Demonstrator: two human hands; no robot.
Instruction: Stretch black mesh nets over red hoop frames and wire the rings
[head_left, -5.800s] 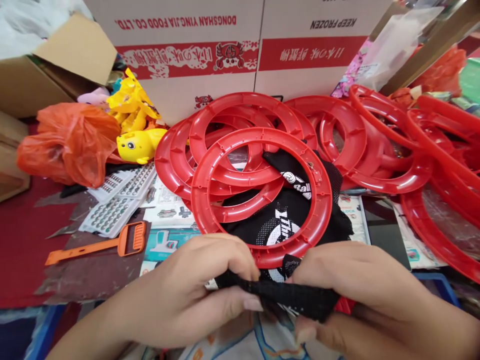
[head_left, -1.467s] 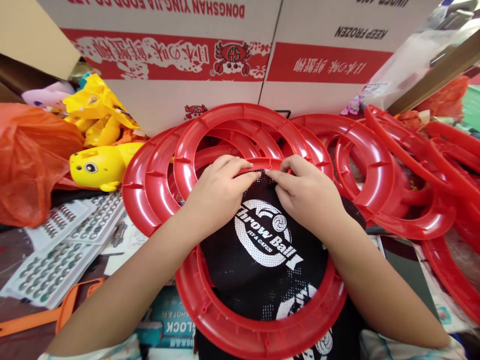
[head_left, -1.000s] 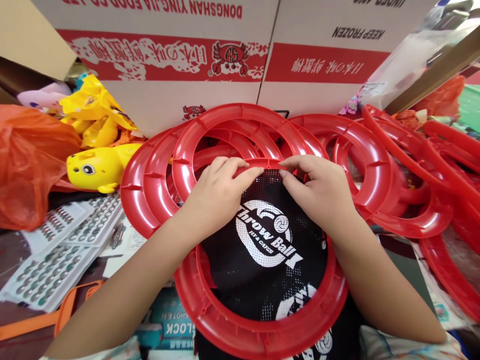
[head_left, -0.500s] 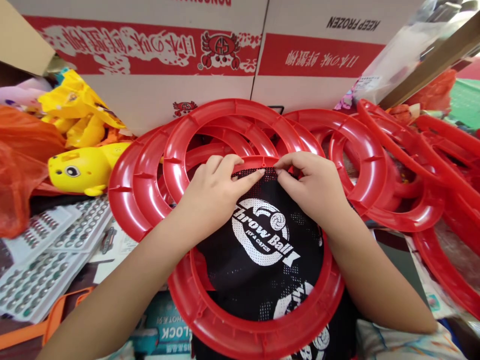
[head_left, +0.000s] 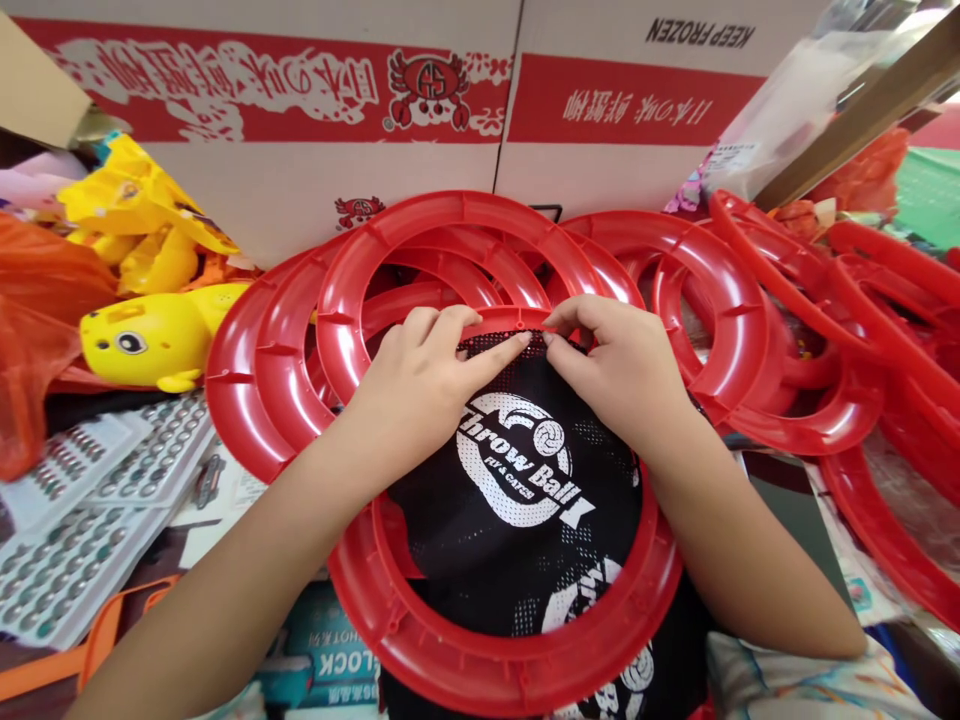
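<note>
A red plastic ring (head_left: 480, 665) lies in front of me, its inside filled by black mesh fabric (head_left: 517, 560) printed "Throw Ball" in white. My left hand (head_left: 424, 385) and my right hand (head_left: 622, 365) meet at the ring's far rim. The fingertips of both press the top edge of the mesh against that rim, the fingers held together. The near rim of the ring is free. A second printed logo shows low on the fabric, partly under the rim.
Several more red rings (head_left: 450, 235) lie stacked behind and to the right (head_left: 862, 330). Upside-down cartons (head_left: 315, 110) close off the back. At left are yellow toys (head_left: 146, 335), an orange bag (head_left: 30, 340), button-cell blister cards (head_left: 90, 510) and an orange tool (head_left: 90, 650).
Since 5.8 s ago the mesh, then bunched in both hands near me, lies spread inside the ring, with my hands at its far rim. In the last second only the view drifted.
</note>
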